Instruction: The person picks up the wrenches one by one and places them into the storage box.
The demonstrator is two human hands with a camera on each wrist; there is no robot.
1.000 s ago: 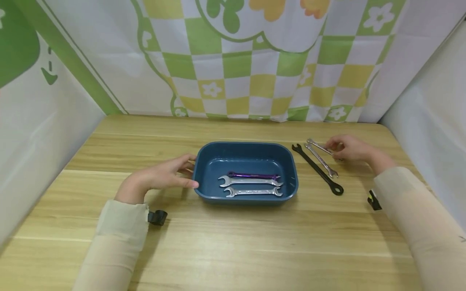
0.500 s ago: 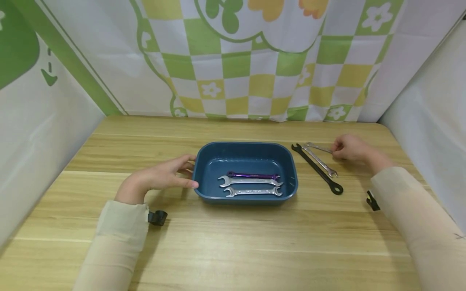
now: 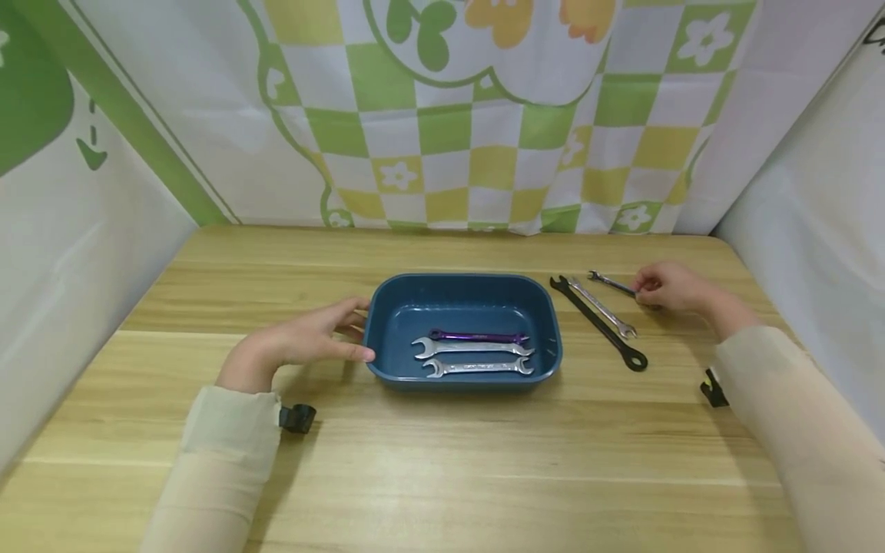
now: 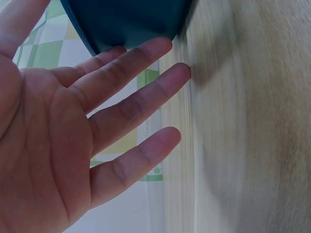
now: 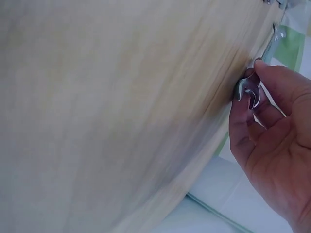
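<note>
Probably for lifting, a slim silver metal wrench (image 3: 612,283) was pinched by the right hand (image 3: 674,288), at two-thirty from a blue oblong plastic-looking bin (image 3: 462,385) touched by the spread left hand (image 3: 311,336).

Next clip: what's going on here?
A person's right hand pinches a slim, shiny silver wrench. Their left hand touches the left end of a dark blue rectangular tub holding one purple metal wrench and two silver open-ended wrenches. A long black wrench and another thin silver wrench lie on the wooden table.
</note>
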